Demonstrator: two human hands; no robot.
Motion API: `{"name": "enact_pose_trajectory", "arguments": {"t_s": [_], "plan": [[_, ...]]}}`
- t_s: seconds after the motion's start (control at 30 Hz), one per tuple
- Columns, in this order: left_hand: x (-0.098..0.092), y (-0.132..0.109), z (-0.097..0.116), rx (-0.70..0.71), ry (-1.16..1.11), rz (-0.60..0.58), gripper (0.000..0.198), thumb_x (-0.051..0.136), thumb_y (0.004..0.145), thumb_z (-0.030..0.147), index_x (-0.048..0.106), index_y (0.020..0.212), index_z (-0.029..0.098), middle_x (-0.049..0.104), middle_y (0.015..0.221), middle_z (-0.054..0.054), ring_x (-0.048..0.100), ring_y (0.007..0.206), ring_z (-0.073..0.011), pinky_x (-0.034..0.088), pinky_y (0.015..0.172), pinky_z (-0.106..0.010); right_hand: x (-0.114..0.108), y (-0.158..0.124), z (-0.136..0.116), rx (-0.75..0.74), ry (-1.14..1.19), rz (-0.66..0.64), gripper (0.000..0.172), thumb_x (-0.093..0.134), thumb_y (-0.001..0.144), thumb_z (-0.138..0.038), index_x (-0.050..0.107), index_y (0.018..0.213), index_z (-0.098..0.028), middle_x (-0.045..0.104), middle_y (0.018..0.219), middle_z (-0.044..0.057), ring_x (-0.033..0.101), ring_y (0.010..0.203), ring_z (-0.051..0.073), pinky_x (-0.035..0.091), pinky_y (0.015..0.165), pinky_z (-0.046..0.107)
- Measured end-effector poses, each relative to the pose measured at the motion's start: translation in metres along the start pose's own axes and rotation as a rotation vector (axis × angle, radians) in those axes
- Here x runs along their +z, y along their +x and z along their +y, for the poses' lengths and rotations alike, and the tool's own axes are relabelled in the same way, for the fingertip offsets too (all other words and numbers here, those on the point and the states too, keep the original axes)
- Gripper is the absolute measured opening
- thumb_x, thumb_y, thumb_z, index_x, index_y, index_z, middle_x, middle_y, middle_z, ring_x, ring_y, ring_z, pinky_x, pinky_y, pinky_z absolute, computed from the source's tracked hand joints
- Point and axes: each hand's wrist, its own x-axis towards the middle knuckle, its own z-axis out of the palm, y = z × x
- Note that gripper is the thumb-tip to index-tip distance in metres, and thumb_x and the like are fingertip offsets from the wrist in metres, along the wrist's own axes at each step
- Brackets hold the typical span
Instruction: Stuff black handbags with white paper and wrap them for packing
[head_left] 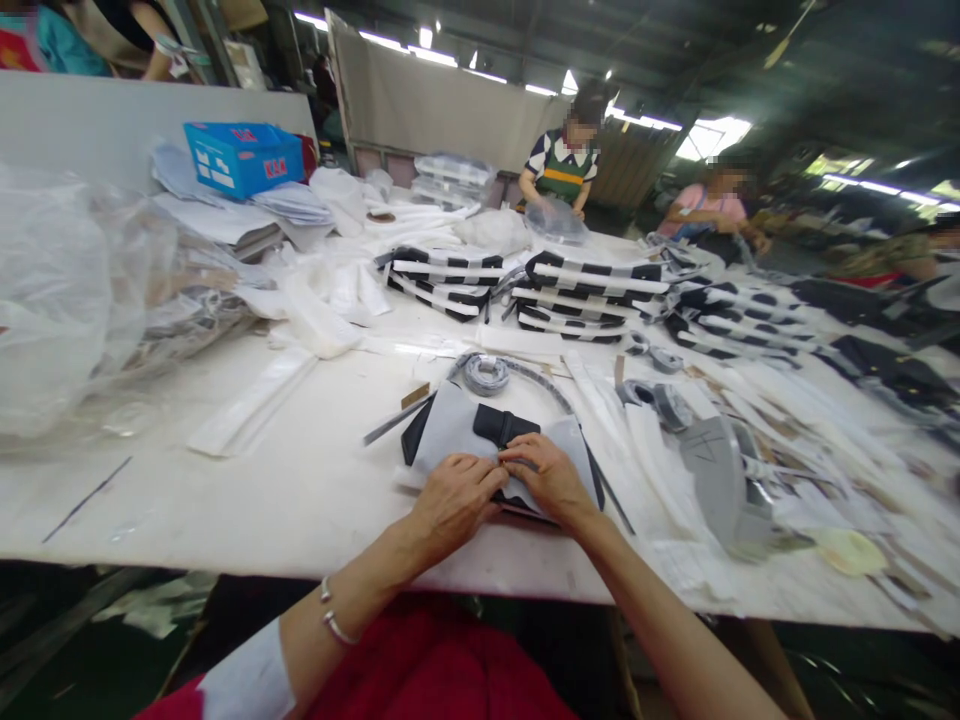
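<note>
A grey fabric piece (450, 425) lies on a black pad on the white table (300, 500) right in front of me, with a black folded part (502, 425) at its middle. My left hand (454, 500) rests on the piece's near edge, fingers curled and pinching at it. My right hand (547, 475) sits beside it, fingertips pressed on the same edge, touching the left hand's fingers. A coil of grey tape (486, 373) lies just behind the piece.
Stacks of black-and-white striped pieces (450, 280) fill the table's middle. Clear plastic bags (67, 290) pile at the left, a blue box (240, 155) behind them. White strips and a grey shaped piece (712, 470) lie at the right. Two people work across the table.
</note>
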Motion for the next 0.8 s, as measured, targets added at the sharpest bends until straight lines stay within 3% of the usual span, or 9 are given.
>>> {"name": "enact_pose_trajectory", "arguments": {"t_s": [0.27, 0.43, 0.6, 0.8], "plan": [[0.006, -0.001, -0.003, 0.003, 0.01, 0.022, 0.034, 0.067, 0.087, 0.029, 0.054, 0.117, 0.022, 0.063, 0.12, -0.007, 0.06, 0.104, -0.0236, 0.045, 0.089, -0.039, -0.013, 0.014, -0.014, -0.022, -0.209, -0.165, 0.017, 0.063, 0.088, -0.017, 0.075, 0.094, -0.028, 0.07, 0.099, 0.001, 0.064, 0.094, 0.017, 0.05, 0.083, 0.029], [0.01, -0.003, -0.003, -0.024, -0.006, 0.056, 0.035, 0.069, 0.083, 0.021, 0.057, 0.117, 0.023, 0.065, 0.12, -0.006, 0.062, 0.103, -0.0237, 0.048, 0.087, -0.039, -0.019, 0.02, -0.021, -0.139, -0.38, -0.258, 0.013, 0.061, 0.09, -0.017, 0.072, 0.09, -0.025, 0.07, 0.096, 0.002, 0.063, 0.09, 0.017, 0.047, 0.074, 0.026], [0.022, -0.003, -0.016, 0.089, 0.073, 0.219, 0.038, 0.061, 0.084, 0.013, 0.057, 0.121, 0.024, 0.07, 0.113, -0.003, 0.065, 0.097, -0.0207, 0.05, 0.084, -0.034, -0.014, 0.025, -0.028, -0.162, -0.543, -0.308, 0.01, 0.057, 0.09, -0.018, 0.066, 0.093, -0.021, 0.068, 0.095, 0.004, 0.062, 0.086, 0.018, 0.045, 0.062, 0.026], [0.025, 0.0, -0.024, 0.235, 0.184, 0.477, 0.026, 0.043, 0.095, 0.02, 0.061, 0.114, 0.021, 0.072, 0.101, -0.003, 0.066, 0.086, -0.0173, 0.049, 0.079, -0.03, -0.001, 0.027, -0.043, 0.053, -0.642, -0.273, 0.015, 0.062, 0.08, -0.018, 0.065, 0.094, -0.015, 0.067, 0.099, 0.01, 0.063, 0.09, 0.025, 0.049, 0.063, 0.03]]}}
